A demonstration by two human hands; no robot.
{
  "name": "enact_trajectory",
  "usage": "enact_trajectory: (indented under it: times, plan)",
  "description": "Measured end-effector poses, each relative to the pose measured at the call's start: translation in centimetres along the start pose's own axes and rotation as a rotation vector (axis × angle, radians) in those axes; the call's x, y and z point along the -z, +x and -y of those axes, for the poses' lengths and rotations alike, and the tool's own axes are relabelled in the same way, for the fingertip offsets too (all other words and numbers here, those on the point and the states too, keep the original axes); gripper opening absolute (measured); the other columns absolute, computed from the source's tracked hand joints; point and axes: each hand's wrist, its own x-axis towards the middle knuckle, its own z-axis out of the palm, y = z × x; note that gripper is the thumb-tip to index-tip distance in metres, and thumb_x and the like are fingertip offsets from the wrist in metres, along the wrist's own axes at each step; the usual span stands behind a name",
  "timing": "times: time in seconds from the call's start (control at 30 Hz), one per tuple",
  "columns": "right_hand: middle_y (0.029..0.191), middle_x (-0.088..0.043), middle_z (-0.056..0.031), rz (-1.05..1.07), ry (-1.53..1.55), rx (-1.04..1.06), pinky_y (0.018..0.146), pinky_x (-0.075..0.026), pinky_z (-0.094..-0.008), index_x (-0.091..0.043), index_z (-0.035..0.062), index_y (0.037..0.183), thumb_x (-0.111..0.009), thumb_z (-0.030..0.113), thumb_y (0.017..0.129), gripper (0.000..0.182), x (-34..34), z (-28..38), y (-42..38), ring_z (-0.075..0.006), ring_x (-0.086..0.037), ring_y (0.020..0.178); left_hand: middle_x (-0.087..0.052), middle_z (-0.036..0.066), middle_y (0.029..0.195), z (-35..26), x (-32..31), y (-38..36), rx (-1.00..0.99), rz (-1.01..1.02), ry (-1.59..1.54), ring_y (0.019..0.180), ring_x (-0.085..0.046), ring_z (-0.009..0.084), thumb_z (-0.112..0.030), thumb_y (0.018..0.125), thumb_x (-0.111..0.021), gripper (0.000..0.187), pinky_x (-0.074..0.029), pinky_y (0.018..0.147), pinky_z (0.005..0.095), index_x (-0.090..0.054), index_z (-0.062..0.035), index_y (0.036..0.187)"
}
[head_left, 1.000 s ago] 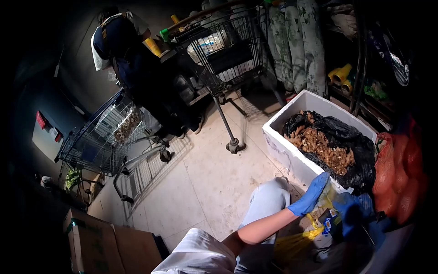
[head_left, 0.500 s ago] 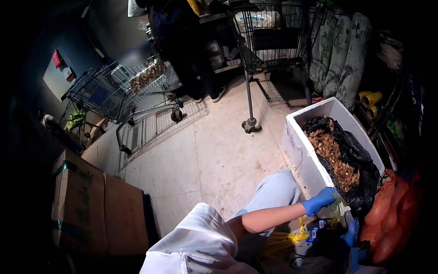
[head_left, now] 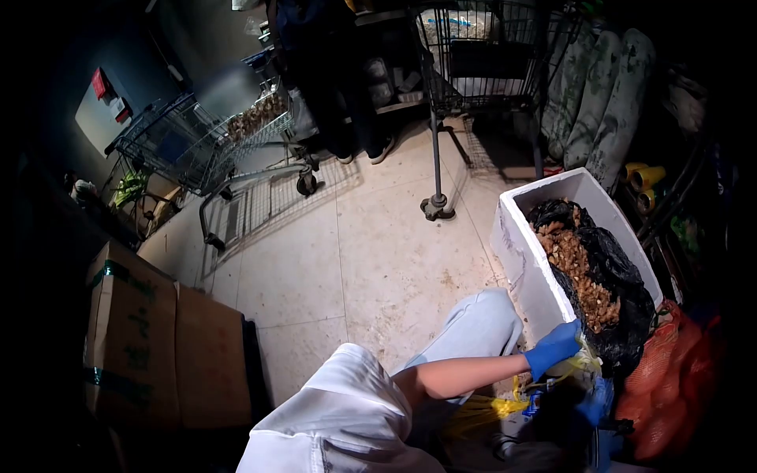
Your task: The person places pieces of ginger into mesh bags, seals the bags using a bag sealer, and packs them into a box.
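Note:
My left hand point(head_left: 554, 349), in a blue glove, is at the near end of a white foam box point(head_left: 531, 264). Its fingers are closed on a pale, yellowish plastic bag point(head_left: 583, 363). Lower down, in shadow, my right hand point(head_left: 598, 404) is also blue-gloved and sits near that bag; its fingers are blurred. Inside the box, a black plastic bag point(head_left: 623, 276) lies open around small brown knobbly clumps point(head_left: 581, 270) whose kind I cannot make out. Yellow plastic netting or bag material point(head_left: 493, 410) hangs below my left forearm.
A red mesh sack point(head_left: 666, 386) stands right of the box. Taped cardboard boxes point(head_left: 162, 347) are at the left. Two shopping carts point(head_left: 177, 146) point(head_left: 489, 79) and a standing person point(head_left: 331, 87) are farther back. Long pale green-grey gourds point(head_left: 619, 102) lean behind the foam box.
The view has shifted slightly. My left hand stays at the box's near end, still on the bag. My right hand has shifted a little, and the small blue packets below are less visible.

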Motion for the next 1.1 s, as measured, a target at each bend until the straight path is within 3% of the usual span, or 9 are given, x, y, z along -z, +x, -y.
enact_trajectory:
  times: [0.2, 0.3, 0.47, 0.53, 0.57, 0.77, 0.87, 0.9, 1.1]
  plan:
    - [0.094, -0.053, -0.0154, -0.054, 0.107, -0.189, 0.069, -0.046, -0.0322, -0.053, 0.0029, 0.097, -0.053, 0.02, 0.076, 0.027, -0.2, -1.7, 1.6, -0.0282, -0.054, 0.083, -0.05, 0.005, 0.065, -2.4, 0.4, 0.7, 0.463, -0.001, -0.422, 0.054, -0.044, 0.0111, -0.007, 0.069, -0.048, 0.008, -0.038, 0.048, 0.0239, -0.049, -0.002, 0.075]
    - [0.088, -0.055, -0.0126, 0.684, 1.191, -0.84, 0.063, -0.043, -0.0279, -0.055, 0.0011, 0.088, -0.057, 0.018, 0.071, 0.024, -2.7, -2.1, 3.0, -0.0177, -0.053, 0.073, -0.047, -0.001, 0.063, -3.0, 1.8, 0.5, 0.469, 0.189, -0.697, 0.05, -0.041, 0.0054, -0.006, 0.073, -0.048, 0.006, -0.034, 0.043, 0.0185, -0.051, -0.0035, 0.077]
    - [0.082, -0.057, -0.0109, 0.33, 1.491, -1.191, 0.065, -0.042, -0.027, -0.055, -0.0015, 0.087, -0.054, 0.014, 0.071, 0.022, -11.4, 0.2, -5.1, -0.016, -0.053, 0.071, -0.048, 0.0, 0.066, -6.1, 0.4, -0.4, 0.407, 0.405, -0.707, 0.058, -0.042, 0.0047, -0.014, 0.072, -0.058, 0.017, -0.035, 0.049, 0.0178, -0.05, -0.0022, 0.081]
    - [0.086, -0.056, -0.0118, 0.354, 1.437, -1.098, 0.069, -0.041, -0.028, -0.055, -0.0015, 0.089, -0.053, 0.015, 0.073, 0.023, -7.9, -0.7, -2.5, -0.0174, -0.052, 0.075, -0.05, 0.004, 0.069, -2.9, -1.0, -0.1, 0.097, 0.259, -0.145, 0.065, -0.045, 0.0109, -0.005, 0.067, -0.054, 0.016, -0.039, 0.061, 0.0231, -0.048, -0.0016, 0.081]
    - [0.088, -0.055, -0.0122, 0.358, 1.391, -1.03, 0.071, -0.041, -0.0286, -0.055, -0.0015, 0.09, -0.052, 0.015, 0.073, 0.024, -6.7, -0.8, -1.6, -0.0181, -0.052, 0.077, -0.05, 0.006, 0.069, -4.4, 0.3, 0.3, 0.32, 0.274, -0.047, 0.064, -0.045, 0.0136, -0.004, 0.063, -0.057, 0.021, -0.04, 0.059, 0.0256, -0.047, -0.0012, 0.08]
    - [0.1, -0.05, -0.0148, 0.197, 0.921, -0.562, 0.082, -0.037, -0.0319, -0.053, -0.0014, 0.096, -0.046, 0.017, 0.077, 0.027, -3.0, -0.6, -1.1, -0.0224, -0.049, 0.09, -0.051, 0.007, 0.07, -4.2, 0.6, -0.3, 0.298, 0.047, -0.149, 0.065, -0.046, 0.0117, -0.001, 0.064, -0.053, 0.017, -0.041, 0.06, 0.0262, -0.047, 0.0, 0.079]
    - [0.078, -0.054, -0.0104, 0.405, 1.494, -1.122, 0.065, -0.04, -0.0285, -0.053, -0.0003, 0.08, -0.059, 0.007, 0.066, 0.017, -1.3, -1.3, 2.6, -0.0211, -0.05, 0.072, -0.055, 0.004, 0.074, -2.3, 0.4, -0.2, 0.479, 0.063, -0.711, 0.062, -0.052, 0.0102, 0.003, 0.074, -0.043, 0.015, -0.044, 0.055, 0.0208, -0.05, -0.0018, 0.086]
    - [0.07, -0.051, -0.0077, 0.286, 1.263, -0.959, 0.057, -0.038, -0.028, -0.049, -0.0003, 0.073, -0.062, 0.007, 0.062, 0.018, -2.4, -0.6, 2.2, -0.0175, -0.047, 0.064, -0.053, 0.002, 0.066, -5.3, 1.1, 0.1, 0.639, 0.096, -0.802, 0.053, -0.051, 0.0098, 0.0, 0.076, -0.043, 0.011, -0.043, 0.046, 0.0182, -0.05, -0.0031, 0.084]
    - [0.083, -0.056, -0.0078, 0.109, 1.951, -1.479, 0.066, -0.043, -0.0291, -0.051, -0.0005, 0.094, -0.049, 0.008, 0.071, 0.025, -5.6, 0.3, -0.2, -0.0179, -0.054, 0.073, -0.054, 0.002, 0.071, -5.7, 0.4, 0.5, 0.536, 0.278, -0.265, 0.063, -0.051, 0.0076, -0.001, 0.068, -0.062, 0.017, -0.043, 0.055, 0.0204, -0.049, -0.0035, 0.078]
